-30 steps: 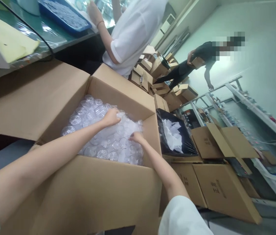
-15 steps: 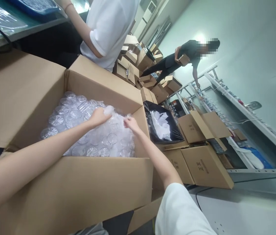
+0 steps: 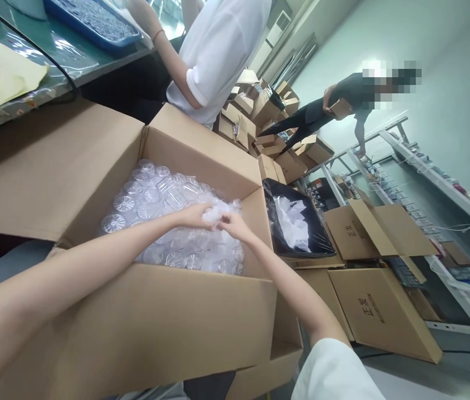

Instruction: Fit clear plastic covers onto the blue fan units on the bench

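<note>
Pale green walls and metal shelving fill the right of the frame, with flat brown cartons stacked on the floor below. At centre stands a large open brown cardboard box (image 3: 201, 161) filled with clear round plastic lids wrapped in transparent film (image 3: 155, 194). The left hand (image 3: 195, 215) and right hand (image 3: 235, 225) meet above the right part of the box, fingers pinched shut on a bunched fold of the transparent film (image 3: 217, 211). A black-lined bin holding white paper (image 3: 297, 225) sits just right of the box. A person in a white shirt (image 3: 218, 50) stands at the green counter (image 3: 68, 61), upper left.
</note>
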### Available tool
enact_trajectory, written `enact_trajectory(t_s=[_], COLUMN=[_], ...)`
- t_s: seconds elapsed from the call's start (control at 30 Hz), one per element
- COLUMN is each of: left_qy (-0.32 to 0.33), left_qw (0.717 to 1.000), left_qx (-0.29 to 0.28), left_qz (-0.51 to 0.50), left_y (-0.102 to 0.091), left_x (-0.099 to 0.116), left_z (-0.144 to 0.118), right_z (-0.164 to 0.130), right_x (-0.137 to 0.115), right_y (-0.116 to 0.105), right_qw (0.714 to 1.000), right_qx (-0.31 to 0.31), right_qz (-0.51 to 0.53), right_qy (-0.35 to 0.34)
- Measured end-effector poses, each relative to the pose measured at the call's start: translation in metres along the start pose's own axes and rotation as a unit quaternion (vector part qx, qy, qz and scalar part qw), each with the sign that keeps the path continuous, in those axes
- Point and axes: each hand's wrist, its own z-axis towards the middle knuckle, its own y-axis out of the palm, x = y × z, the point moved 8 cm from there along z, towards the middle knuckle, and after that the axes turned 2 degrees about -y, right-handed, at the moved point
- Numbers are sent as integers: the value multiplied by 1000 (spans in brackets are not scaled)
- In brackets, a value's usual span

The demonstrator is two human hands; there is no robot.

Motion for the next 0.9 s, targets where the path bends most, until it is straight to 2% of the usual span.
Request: enact_trajectory(t_s=[0.07,0.17,0.27,0.37,0.43,0.5,0.6,0.73,0.8,0.9], left_qy=[5,-36,-73,-70,-65,-63,-43,-19,-35,-82], left_qw=[1000,998,992,993,994,996,999,997,997,996], left_qx=[-4,49,96,93,76,55,9,-62,-51,0], left_qz=[-11,1,25,36,37,32,7,-39,-47,-43], left_y=[3,-9,-25,-28,-24,-17,-4,13,9,-7], left_x=[5,-1,-14,-19,-18,-14,0,16,12,-5], left_z=[-1,2,4,6,5,2,-4,-10,-9,-3], right_z=[2,-5,-26,-47,-53,-52,-42,-13,8,43], right_x=[-7,4,31,51,52,44,21,1,7,32], right_y=[-11,-8,22,56,70,73,58,10,-17,-52], right_qw=[999,1000,994,983,979,979,984,994,997,992], right_qx=[19,6,-71,-136,-157,-167,-162,-96,-50,34], right_qz=[23,20,-22,-64,-79,-80,-66,-52,-63,-120], right_qy=[-14,18,79,109,103,80,27,-24,-20,23])
